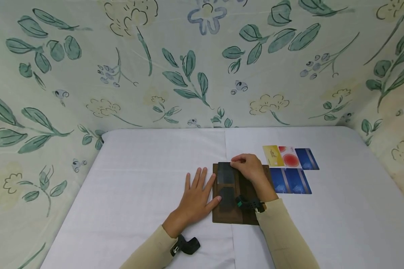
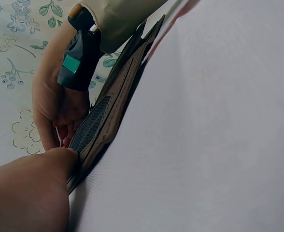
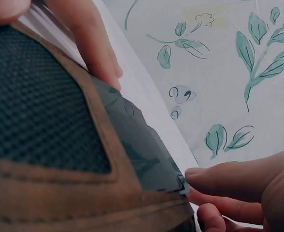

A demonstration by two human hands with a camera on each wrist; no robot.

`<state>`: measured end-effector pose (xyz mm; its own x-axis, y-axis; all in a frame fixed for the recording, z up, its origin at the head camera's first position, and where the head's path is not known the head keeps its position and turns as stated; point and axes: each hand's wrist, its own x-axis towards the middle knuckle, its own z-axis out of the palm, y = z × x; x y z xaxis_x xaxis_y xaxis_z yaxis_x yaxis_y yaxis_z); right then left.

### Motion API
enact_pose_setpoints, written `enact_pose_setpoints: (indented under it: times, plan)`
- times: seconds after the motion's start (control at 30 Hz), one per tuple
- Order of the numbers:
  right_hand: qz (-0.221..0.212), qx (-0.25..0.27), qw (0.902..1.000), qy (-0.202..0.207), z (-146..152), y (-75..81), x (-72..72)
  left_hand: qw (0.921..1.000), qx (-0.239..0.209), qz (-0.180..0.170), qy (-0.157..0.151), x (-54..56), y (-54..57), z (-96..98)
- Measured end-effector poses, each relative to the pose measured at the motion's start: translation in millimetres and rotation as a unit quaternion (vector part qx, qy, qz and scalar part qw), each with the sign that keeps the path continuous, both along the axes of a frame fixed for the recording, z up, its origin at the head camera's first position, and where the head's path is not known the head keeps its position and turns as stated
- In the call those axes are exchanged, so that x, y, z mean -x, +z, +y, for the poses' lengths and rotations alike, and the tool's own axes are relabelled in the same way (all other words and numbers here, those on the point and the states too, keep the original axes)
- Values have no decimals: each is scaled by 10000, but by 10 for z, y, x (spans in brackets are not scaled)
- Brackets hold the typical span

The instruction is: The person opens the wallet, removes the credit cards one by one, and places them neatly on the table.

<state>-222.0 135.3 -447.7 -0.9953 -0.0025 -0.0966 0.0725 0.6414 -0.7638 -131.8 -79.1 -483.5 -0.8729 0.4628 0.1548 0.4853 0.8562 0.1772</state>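
A brown wallet (image 1: 214, 194) lies unfolded on the table, with a dark mesh panel (image 1: 227, 198) low on its left half. Above that panel is a dark glossy card-like sheet (image 1: 225, 173), which mirrors leaf shapes in the right wrist view. My right hand (image 1: 250, 169) reaches over the wallet, its thumb and curled fingers pinching the sheet's far right corner. The left hand (image 1: 195, 200) lies with fingers spread at the wallet's left side, the thumb touching its edge beside the mesh panel. My right forearm hides part of the wallet's right half.
Several cards lie right of the wallet: a yellow card (image 1: 273, 155), a white card (image 1: 290, 157) with red circles, and blue striped cards (image 1: 291, 181). White cloth covers the table (image 1: 148, 160). A leaf-patterned curtain (image 1: 205, 74) stands behind it.
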Motion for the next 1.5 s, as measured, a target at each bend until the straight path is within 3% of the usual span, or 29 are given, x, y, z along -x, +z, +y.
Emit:
enact_pose_setpoints:
  times: [0.3,0.7,1.23,1.5]
  plan:
    - [-19,135,9997,220,38,-11,1,9999,-78,-75,14,-6,-18,0]
    - [33,454,9988,-174,-30,34,2,9998,-138,-119,12,12,-14,-4]
    - [-128,57,9998,103,37,5,6,9999,-99,-91,3,-12,-5,-1]
    - [-67,377,9991,-192,-27,36,-5,9999,-65,-91,5,-1,-43,-8]
